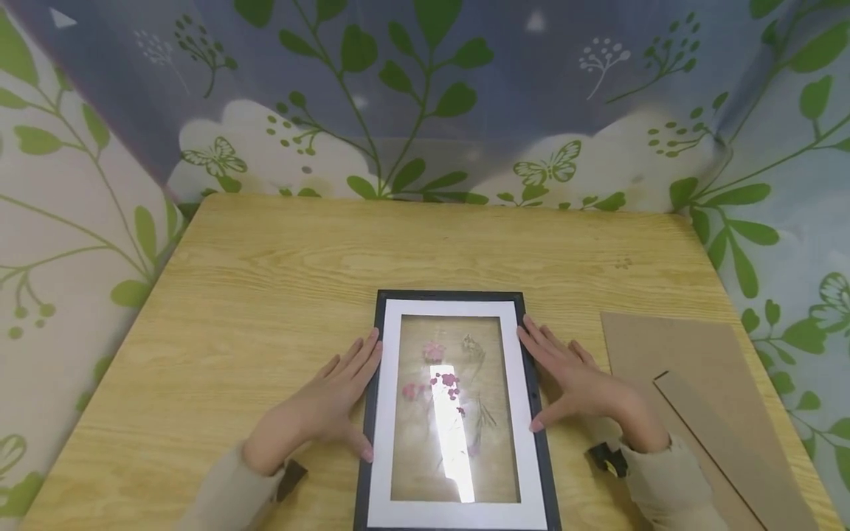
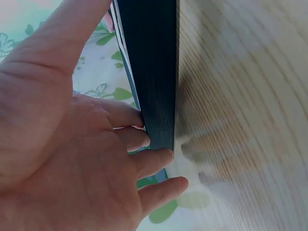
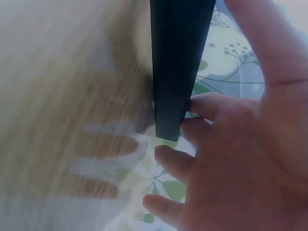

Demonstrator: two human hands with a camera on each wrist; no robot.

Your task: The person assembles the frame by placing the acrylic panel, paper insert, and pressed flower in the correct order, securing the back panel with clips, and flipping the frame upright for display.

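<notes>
A black picture frame (image 1: pixel 451 295) lies face up on the wooden table, with a white mat (image 1: pixel 384 413) inside it. Behind its clear pane are pressed pink flowers (image 1: pixel 448 380) and thin stems; glare crosses the middle. My left hand (image 1: pixel 325 405) rests along the frame's left side, fingers extended and thumb spread toward me. On the opposite side, my right hand (image 1: pixel 581 383) touches the right edge in the same way. The left wrist view shows fingertips against the frame's dark side wall (image 2: pixel 154 72); the right wrist view shows the other side wall (image 3: pixel 178 72) beside the right fingertips.
A brown backing board (image 1: pixel 664 339) with a long stand flap (image 1: pixel 717 442) lies at the right of the table (image 1: pixel 279 258). Leaf-patterned cloth (image 1: pixel 425 88) surrounds the table at the back and both sides. Small dark devices sit at both wrists.
</notes>
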